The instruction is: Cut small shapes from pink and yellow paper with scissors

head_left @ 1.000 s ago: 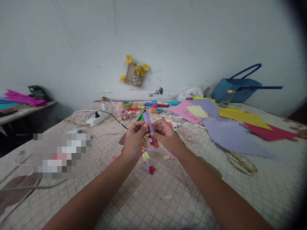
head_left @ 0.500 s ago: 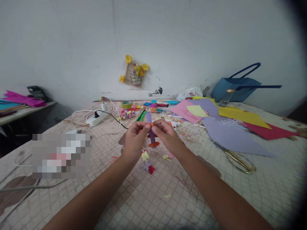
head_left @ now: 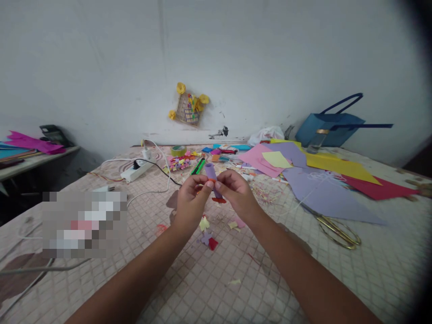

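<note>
A rolled purple paper tube (head_left: 210, 171) is pinched between my two hands above the table. An orange paper strip crosses its middle under my thumbs, and a ragged orange-red paper piece (head_left: 219, 200) sits at its lower end. My left hand (head_left: 193, 195) closes on it from the left, thumb against the orange strip. From the right, my right hand (head_left: 235, 191) grips the same tube between thumb and fingers. Below them lie small paper cutouts: a pale yellow one (head_left: 204, 223), a lilac flower shape (head_left: 205, 238) and a red piece (head_left: 213, 244).
Gold-handled scissors (head_left: 338, 231) lie at right beside large purple paper sheets (head_left: 324, 193). Behind my hands are a green cutter (head_left: 198, 166), a tape roll (head_left: 178, 150) and paper flowers (head_left: 178, 163). A power strip (head_left: 138, 170) with cables is at left; a blue bag (head_left: 329, 130) stands back right.
The tube has tilted so that its round upper opening shows, and its lower end has swung slightly up and right. Both hands keep their pinch.
</note>
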{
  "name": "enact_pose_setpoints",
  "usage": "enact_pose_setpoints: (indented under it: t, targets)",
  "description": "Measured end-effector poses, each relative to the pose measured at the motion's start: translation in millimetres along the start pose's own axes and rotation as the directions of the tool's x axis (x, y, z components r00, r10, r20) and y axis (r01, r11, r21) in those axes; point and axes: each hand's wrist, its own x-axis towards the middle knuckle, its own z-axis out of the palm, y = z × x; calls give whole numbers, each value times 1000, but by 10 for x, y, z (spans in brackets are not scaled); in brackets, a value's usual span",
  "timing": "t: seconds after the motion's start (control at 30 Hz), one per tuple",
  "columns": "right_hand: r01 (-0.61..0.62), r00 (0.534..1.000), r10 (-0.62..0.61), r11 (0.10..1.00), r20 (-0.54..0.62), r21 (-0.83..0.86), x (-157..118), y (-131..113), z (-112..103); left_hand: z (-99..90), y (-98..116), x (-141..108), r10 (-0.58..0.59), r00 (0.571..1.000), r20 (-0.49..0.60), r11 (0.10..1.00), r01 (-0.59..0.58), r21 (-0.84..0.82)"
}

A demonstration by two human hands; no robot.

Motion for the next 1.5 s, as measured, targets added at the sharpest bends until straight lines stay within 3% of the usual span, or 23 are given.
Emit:
enact_pose_setpoints:
  t: [0.3, 1.07, 1.33, 1.5]
  targets:
    - [-1, 1000, 1, 1000, -7, 7, 4, -18, 13, 27, 56, -11, -20, 999, 27, 999, 22, -44]
    - [145, 986, -145, 989, -78, -4, 12, 1, 7, 2, 13, -13, 32, 999, 30, 999, -32, -11]
    - [123, 991, -122, 992, -49, 30, 0, -16, 9, -30, -27, -39, 120, 989, 88, 985, -129, 111]
    - [114, 992, -111, 992, -64, 47, -5, -55, 25, -72, -57, -32, 244, 962, 122, 923, -269, 274]
